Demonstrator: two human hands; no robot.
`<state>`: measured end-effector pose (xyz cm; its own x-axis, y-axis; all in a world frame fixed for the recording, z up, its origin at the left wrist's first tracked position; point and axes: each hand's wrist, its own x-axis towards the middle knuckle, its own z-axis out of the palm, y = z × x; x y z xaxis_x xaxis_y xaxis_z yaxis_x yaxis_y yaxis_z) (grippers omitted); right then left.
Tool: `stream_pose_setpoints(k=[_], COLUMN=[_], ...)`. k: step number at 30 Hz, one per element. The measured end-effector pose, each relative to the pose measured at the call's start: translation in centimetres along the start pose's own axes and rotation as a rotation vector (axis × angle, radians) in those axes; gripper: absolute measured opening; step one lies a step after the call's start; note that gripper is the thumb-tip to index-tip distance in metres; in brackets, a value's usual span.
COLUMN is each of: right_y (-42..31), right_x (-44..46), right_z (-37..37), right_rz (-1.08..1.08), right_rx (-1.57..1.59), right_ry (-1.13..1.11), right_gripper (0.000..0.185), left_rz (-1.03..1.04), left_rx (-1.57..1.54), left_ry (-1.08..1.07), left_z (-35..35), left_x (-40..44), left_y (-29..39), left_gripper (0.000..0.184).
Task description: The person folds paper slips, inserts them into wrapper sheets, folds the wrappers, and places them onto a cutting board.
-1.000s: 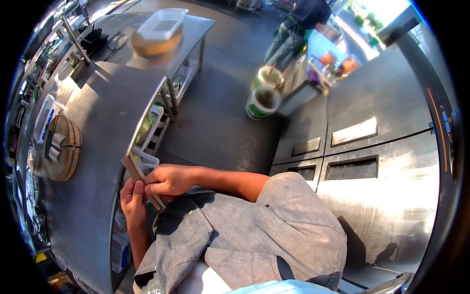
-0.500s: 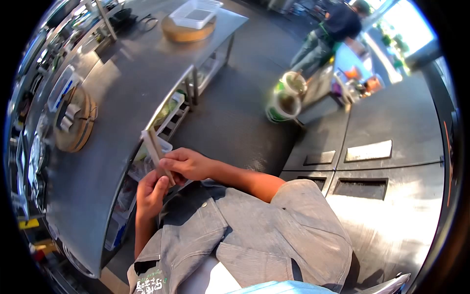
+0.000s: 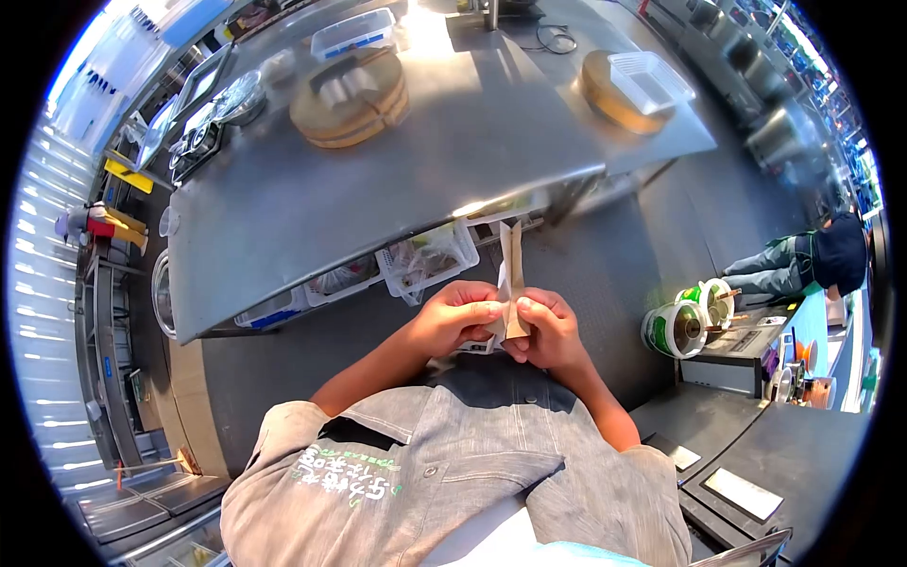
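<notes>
A folded piece of brown cardboard or stiff paper (image 3: 512,274) stands upright in front of my chest, its two flaps slightly apart at the top. My left hand (image 3: 461,317) pinches its lower left side between thumb and fingers. On the lower right side, my right hand (image 3: 548,328) grips it the same way. Both hands are close together, over the floor just off the front edge of the steel table (image 3: 453,142).
Round wooden blocks (image 3: 354,104) (image 3: 619,94) sit on the table, the right one under a white basket (image 3: 652,80). Plastic bins (image 3: 427,260) are beneath. White-green buckets (image 3: 675,329) stand at right, near a person (image 3: 836,253). Another person (image 3: 80,225) is at far left.
The view has swung left, so the table now spans the front and another person shows at far left. The cardboard is more upright, its flaps parted. Both hands still hold it.
</notes>
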<state>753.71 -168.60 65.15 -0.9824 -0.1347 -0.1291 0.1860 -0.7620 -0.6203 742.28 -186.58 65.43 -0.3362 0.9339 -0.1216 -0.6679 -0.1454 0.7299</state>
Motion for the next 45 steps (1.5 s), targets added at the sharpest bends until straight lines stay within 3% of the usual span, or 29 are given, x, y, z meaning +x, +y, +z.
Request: stream_pose_setpoints(k=[4, 6, 10, 12, 13, 16, 17, 21, 23, 25, 30, 32, 34, 37, 41, 43, 45], right_y=[-1.0, -1.3, -1.3, -0.9, -0.7, -1.2, -1.1, 0.8, 1.3, 1.1, 0.9, 0.7, 0.3, -0.1, -0.7, -0.6, -0.4], right_x=[0.0, 0.0, 0.2, 0.6, 0.7, 0.8, 0.7, 0.7, 0.8, 0.8, 1.1, 1.1, 0.7, 0.9, 0.8, 1.0, 1.4], right_z=[0.7, 0.7, 0.9, 0.3, 0.1, 1.8, 1.7, -0.5, -0.5, 1.2, 0.9, 0.8, -0.7, -0.2, 1.8, 0.3, 0.6], right_rz=[0.018, 0.037, -0.040, -0.111, -0.183, -0.188, -0.186, -0.152, -0.169, -0.189, -0.162, -0.158, -0.163, -0.223, -0.207, -0.264, -0.314], right_rx=[-0.325, -0.624, -0.587, -0.691, -0.792, -0.838, -0.839, -0.636, -0.564, -0.290, -0.269, -0.466, -0.786, -0.963, -0.673, -0.796, -0.961], right_ry=[0.045, -0.007, -0.043, 0.001, 0.049, 0.122, 0.119, 0.196, 0.214, 0.219, 0.205, 0.260, 0.187, 0.098, 0.106, 0.179, 0.281], right_gripper=[0.027, 0.028, 0.029, 0.030, 0.032, 0.033, 0.033, 0.029, 0.027, 0.025, 0.025, 0.026, 0.027, 0.030, 0.029, 0.029, 0.029], left_rz=[-0.075, 0.088, 0.205, 0.365, 0.375, 0.379, 0.278, 0.255, 0.171, 0.158, 0.148, 0.119, 0.144, 0.256, 0.351, 0.412, 0.578], left_rx=[0.348, 0.525, 0.651, 1.057, 1.093, 1.041, 0.902, 0.743, 0.505, 0.391, 0.246, 0.353, 0.561, 0.799, 0.864, 0.900, 1.199], left_ry=[0.062, 0.087, 0.114, 0.131, 0.148, 0.152, 0.158, 0.162, 0.165, 0.167, 0.164, 0.201, 0.273, 0.349, 0.374, 0.366, 0.417], left_z=[0.4, 1.4, 0.5, 1.4, 1.8, 1.9, 1.7, 1.1, 0.9, 1.1, 0.9, 0.5, 1.4, 2.1, 2.3, 2.6, 2.7], left_x=[-0.2, -0.4, -0.4, -0.4, -0.5, -0.5, -0.5, -0.4, -0.5, -0.4, -0.2, 0.0, 0.0, 0.3, 0.6, 1.0, 1.2], left_y=[1.4, 2.1, 0.7, 1.5, 1.3, 1.3, 1.2, -0.1, -0.5, -0.7, -0.4, -0.2, 0.9, 1.8, 0.5, -0.7, -1.1], left_gripper=[0.025, 0.026, 0.028, 0.026, 0.023, 0.023, 0.024, 0.026, 0.027, 0.026, 0.026, 0.030, 0.035, 0.031, 0.022, 0.020, 0.023])
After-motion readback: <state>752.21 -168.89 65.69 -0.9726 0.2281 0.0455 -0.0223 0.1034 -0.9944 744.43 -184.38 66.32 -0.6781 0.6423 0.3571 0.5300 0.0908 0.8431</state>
